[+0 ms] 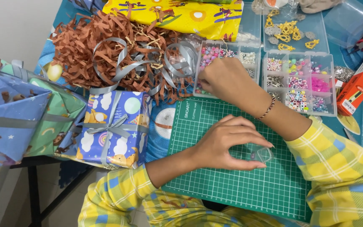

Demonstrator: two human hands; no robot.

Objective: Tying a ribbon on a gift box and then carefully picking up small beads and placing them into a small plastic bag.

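Basically, head view: left hand (227, 143) pinches a small clear plastic piece (262, 154) between thumb and fingertips, low over the green cutting mat (232, 185). Piece's long axis runs roughly left-right; too small to tell which way it points. Right hand (225, 80) reaches into the bead box (223, 63), fingers curled; can't tell its grip state.

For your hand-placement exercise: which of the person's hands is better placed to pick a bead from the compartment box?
Probably the right hand: it reaches across and its fingers are already in the clear bead box. The left hand rests on the green cutting mat, its grip holding a small clear piece.
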